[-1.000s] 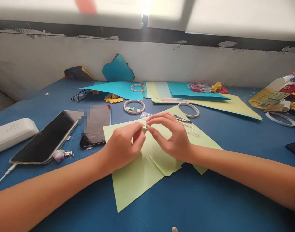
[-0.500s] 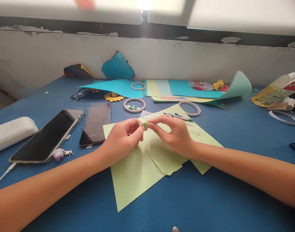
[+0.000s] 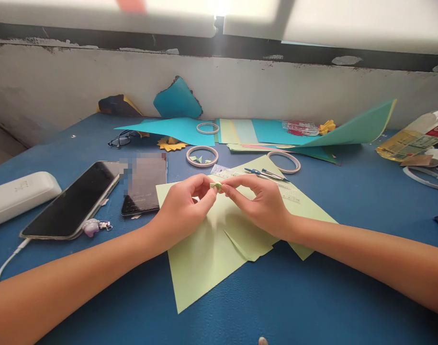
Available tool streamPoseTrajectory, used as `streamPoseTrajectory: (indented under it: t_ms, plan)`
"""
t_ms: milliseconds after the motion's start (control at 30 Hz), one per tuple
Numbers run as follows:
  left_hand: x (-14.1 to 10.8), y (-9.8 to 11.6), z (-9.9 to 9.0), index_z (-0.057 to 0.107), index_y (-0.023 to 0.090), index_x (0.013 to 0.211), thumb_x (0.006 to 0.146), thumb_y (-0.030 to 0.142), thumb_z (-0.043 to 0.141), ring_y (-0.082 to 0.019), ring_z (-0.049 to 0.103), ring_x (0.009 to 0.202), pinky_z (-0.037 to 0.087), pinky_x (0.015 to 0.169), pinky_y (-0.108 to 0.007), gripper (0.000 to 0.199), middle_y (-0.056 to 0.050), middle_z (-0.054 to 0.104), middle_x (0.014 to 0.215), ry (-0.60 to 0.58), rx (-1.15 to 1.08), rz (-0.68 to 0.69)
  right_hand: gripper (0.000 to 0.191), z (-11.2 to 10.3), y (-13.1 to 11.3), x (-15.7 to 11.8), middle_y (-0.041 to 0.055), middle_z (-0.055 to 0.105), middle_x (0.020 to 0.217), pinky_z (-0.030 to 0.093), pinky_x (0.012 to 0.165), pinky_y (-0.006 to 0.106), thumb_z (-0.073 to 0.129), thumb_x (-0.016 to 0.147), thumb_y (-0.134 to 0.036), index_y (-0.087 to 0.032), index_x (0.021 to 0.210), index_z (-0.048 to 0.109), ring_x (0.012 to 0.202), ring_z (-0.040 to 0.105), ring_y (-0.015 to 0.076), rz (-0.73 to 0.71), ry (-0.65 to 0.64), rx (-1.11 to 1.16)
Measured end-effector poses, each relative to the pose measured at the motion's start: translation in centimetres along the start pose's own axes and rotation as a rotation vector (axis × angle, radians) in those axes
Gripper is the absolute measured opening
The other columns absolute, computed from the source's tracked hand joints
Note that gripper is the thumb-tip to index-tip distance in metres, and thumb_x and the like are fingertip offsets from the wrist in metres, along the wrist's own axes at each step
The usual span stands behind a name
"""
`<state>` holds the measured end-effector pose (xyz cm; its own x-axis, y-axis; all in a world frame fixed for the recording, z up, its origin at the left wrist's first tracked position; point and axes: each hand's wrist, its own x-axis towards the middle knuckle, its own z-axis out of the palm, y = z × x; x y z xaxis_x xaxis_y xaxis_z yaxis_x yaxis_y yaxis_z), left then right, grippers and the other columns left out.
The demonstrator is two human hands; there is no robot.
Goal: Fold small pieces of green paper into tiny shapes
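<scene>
Between my two hands is a small folded piece of green paper (image 3: 216,186). My left hand (image 3: 186,206) pinches it with thumb and fingers from the left. From the right, my right hand (image 3: 260,201) pinches its other side between thumb and index finger. Both hands are above light green paper sheets (image 3: 200,268) spread on the blue table. A clear ruler (image 3: 290,194) and a compass (image 3: 267,173) lie on the sheets just beyond my right hand. Small folded green pieces (image 3: 196,159) sit inside a tape roll (image 3: 202,164) ahead of my hands.
Two phones (image 3: 75,201) (image 3: 147,191) and a white device (image 3: 21,196) lie to the left. Another tape roll (image 3: 286,163) is at the right. Blue card (image 3: 175,128), yellow paper shapes (image 3: 172,144) and glasses (image 3: 120,140) are at the back. A bottle (image 3: 409,136) lies far right.
Both hands keep pinching the small green paper, with only slight finger movement. The curled green sheet at the back right has unrolled and spread farther right. The whole view has shifted slightly.
</scene>
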<state>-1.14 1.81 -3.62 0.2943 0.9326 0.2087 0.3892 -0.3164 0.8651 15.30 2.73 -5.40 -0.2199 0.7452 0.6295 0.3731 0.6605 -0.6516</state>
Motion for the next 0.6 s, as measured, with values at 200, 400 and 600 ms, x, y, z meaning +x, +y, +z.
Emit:
streamPoseTrajectory:
  t_ms: [200,400,600]
  plan:
    - [-0.3,0.0,0.0,0.055,0.017,0.072,0.081,0.022,0.050,-0.008,0.045,0.051,0.034,0.045,-0.019,0.011,0.005,0.051,0.057,0.061,0.191,0.079,0.008,0.0,-0.1,-0.2,-0.0017,0.070,0.071,0.045,0.066,0.031,0.061,0.078,-0.014,-0.020,0.079,0.067,0.065,0.063,0.0132,-0.035,-0.007,-0.038]
    - [-0.3,-0.1,0.2,0.053,0.016,0.070,0.078,0.014,0.052,-0.005,0.038,0.042,0.032,0.043,-0.018,0.008,0.007,0.048,0.052,0.175,0.514,0.315,0.009,0.0,-0.3,-0.4,-0.0009,0.069,0.069,0.044,0.065,0.031,0.060,0.077,-0.012,-0.019,0.079,0.066,0.061,0.060,0.0125,-0.054,0.017,-0.019]
    - [0.4,-1.0,-0.2,0.053,0.016,0.070,0.077,0.010,0.049,-0.007,0.044,0.045,0.037,0.046,-0.018,0.010,0.005,0.051,0.053,0.307,0.719,0.639,0.015,-0.4,-0.7,0.1,0.0002,0.067,0.071,0.046,0.067,0.028,0.054,0.084,-0.023,-0.018,0.075,0.066,0.066,0.059,0.0120,0.177,-0.080,0.207]
